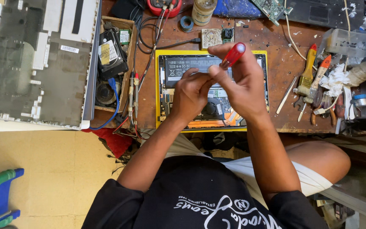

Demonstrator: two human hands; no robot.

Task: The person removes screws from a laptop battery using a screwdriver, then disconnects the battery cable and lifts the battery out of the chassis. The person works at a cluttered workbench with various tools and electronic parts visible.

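Over the opened yellow-edged laptop (211,91) on the worktop (284,63), the right hand (240,82) gripped a red-handled screwdriver (233,55) while the left hand's (191,93) fingers (200,76) pinched near its hidden tip; a slip could likely gouge the exposed board.

Both hands are crowding over the open laptop (212,91), cables (134,95) hemming its left, brushes (308,74) its right, bare wooden table (282,63) lying between.
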